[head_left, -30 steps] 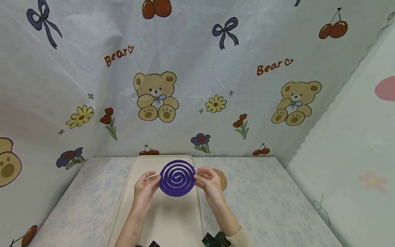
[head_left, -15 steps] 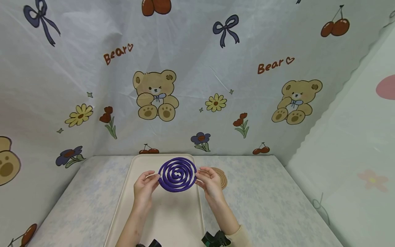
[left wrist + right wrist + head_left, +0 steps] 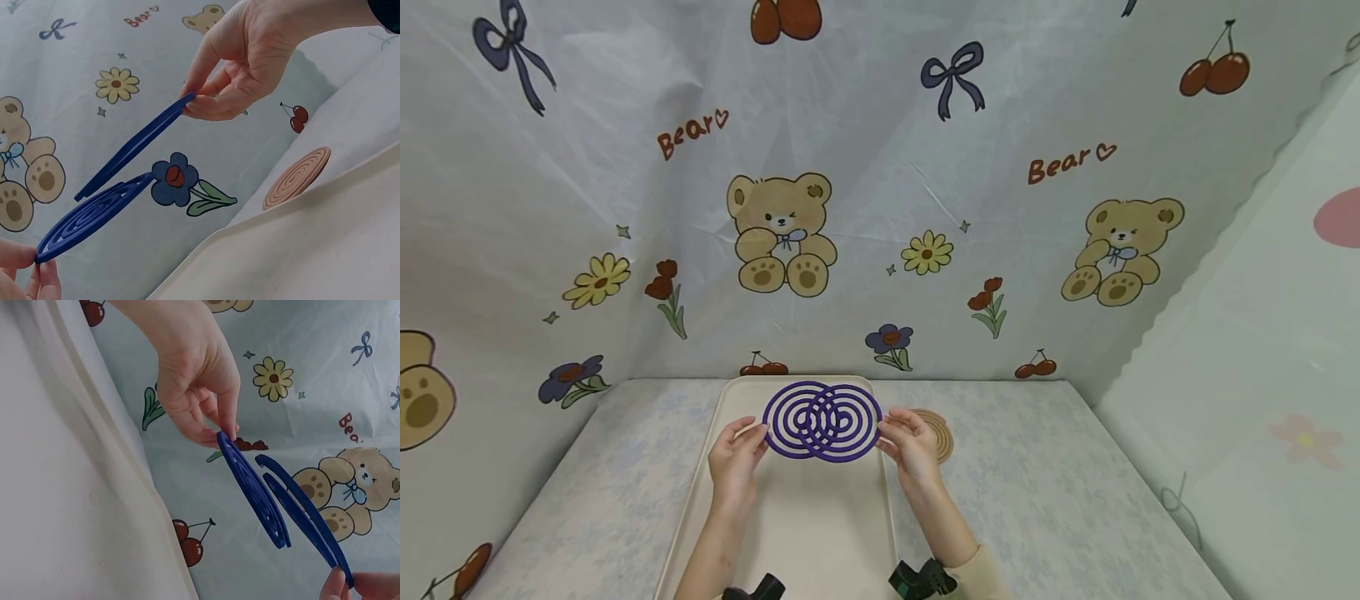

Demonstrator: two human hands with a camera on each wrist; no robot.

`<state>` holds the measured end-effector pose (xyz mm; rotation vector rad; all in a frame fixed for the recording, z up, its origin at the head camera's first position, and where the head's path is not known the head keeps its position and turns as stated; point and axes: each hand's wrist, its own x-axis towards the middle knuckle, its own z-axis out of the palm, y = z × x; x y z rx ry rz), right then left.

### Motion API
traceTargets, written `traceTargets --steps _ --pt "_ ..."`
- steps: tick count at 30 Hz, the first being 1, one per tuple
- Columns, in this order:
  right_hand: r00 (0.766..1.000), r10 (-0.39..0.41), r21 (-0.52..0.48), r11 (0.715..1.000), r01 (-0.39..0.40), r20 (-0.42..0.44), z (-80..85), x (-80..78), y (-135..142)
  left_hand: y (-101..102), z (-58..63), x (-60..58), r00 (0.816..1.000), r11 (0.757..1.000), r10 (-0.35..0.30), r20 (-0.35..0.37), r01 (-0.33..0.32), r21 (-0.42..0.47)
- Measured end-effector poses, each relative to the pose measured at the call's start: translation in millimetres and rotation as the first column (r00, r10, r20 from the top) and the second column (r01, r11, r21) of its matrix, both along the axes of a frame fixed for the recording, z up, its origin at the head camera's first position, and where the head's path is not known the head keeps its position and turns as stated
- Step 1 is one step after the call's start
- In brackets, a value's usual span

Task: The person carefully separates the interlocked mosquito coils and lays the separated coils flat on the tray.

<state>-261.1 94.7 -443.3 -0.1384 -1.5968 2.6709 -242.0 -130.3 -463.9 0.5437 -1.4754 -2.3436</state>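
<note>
While the left hand point(image 3: 735, 454) is pinching one purple spiral disc point(image 3: 797, 419) by its rim, the right hand point(image 3: 912, 443) is pinching a second purple disc point(image 3: 844, 422), both overlapping above the tray point(image 3: 820, 533) in the head view; a tan spiral disc point(image 3: 938, 437) is lying just beside it on the counter point(image 3: 1052, 492). From the left wrist, a gap is showing between the purple pair. From the right wrist, thumbs and fingertips are meeting on the edges.

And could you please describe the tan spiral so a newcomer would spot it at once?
Find the long cream tray. Just past its right edge, partly behind the right hand, lies a flat round spiral. It is tan and unheld, unlike the two purple spirals being gripped.
</note>
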Motion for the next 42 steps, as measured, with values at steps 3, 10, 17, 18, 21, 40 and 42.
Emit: traceTargets --steps 3,10,17,18,21,40,42 --pt "1.0 -0.006 0.004 1.0 0.006 0.014 -5.7 -3.6 0 -3 -3.8 -1.8 1.0 1.0 0.022 -0.002 -0.022 0.003" --pt "1.0 -0.021 0.014 1.0 0.021 0.018 -19.1 -12.2 0 -18 -18.1 -8.4 0.999 0.999 0.037 0.013 -0.038 0.023" --pt "0.999 -0.035 0.037 0.999 0.034 0.028 -17.4 -18.2 -2 -34 -24.5 -18.1 0.995 0.996 0.087 0.042 -0.087 -0.008" --pt "0.999 -0.039 0.04 0.998 0.038 0.029 -18.5 -19.4 -2 -35 -25.7 -19.4 0.994 0.996 0.094 0.049 -0.094 -0.013" --pt "0.998 -0.051 0.035 0.998 0.05 0.032 -22.1 -22.6 -3 -39 -29.6 -23.1 0.991 0.993 0.115 0.065 -0.113 -0.034" --pt "0.996 -0.085 0.078 0.993 0.084 0.019 -47.8 -46.8 -14 -47 -54.3 -33.0 0.975 0.978 0.172 0.14 -0.152 -0.143" --pt "0.996 -0.093 0.094 0.991 0.092 0.007 -48.6 -48.4 -16 -47 -55.7 -32.7 0.976 0.977 0.176 0.129 -0.157 -0.147"
